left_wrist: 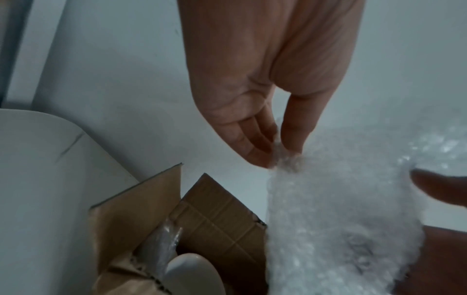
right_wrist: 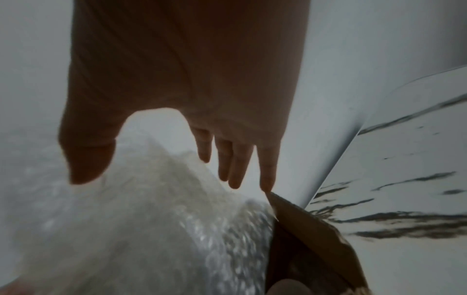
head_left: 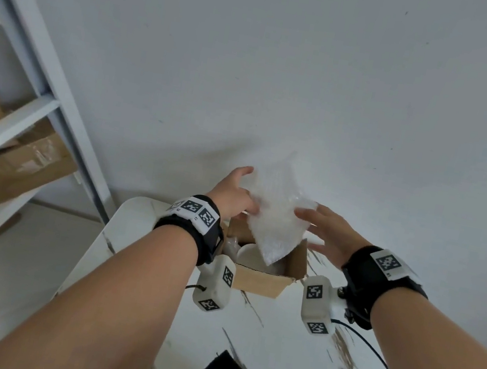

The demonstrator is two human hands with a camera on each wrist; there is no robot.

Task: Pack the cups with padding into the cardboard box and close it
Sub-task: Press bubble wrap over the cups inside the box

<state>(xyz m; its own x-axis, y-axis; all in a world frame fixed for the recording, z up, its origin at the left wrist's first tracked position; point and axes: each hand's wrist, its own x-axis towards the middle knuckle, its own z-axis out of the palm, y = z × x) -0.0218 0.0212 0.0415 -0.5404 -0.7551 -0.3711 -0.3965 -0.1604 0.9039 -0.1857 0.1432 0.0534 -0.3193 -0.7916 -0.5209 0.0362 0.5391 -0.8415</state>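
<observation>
Left hand: my left hand (head_left: 232, 193) is raised over the box, thumb and fingertips (left_wrist: 262, 157) pinching the upper left edge of the sheet
Right hand: my right hand (head_left: 326, 230) is spread flat, fingers (right_wrist: 235, 169) straight, against the sheet's right side; the thumb (right_wrist: 85, 159) lies on its near face
Padding: a translucent white sheet of bubble wrap (head_left: 276, 212) hangs between both hands, its lower corner dipping into the box
Box: a small open brown cardboard box (head_left: 261, 280) stands on the table, flaps up
Cup: a white rounded ceramic cup (left_wrist: 192, 275) sits inside the box, partly hidden by the sheet; clear wrap lies beside it
Support: white marble-patterned table top with dark veins (head_left: 272, 350)
Surroundings: white metal shelving (head_left: 21, 115) at left holding taped brown cartons (head_left: 13, 168); a plain white wall behind
</observation>
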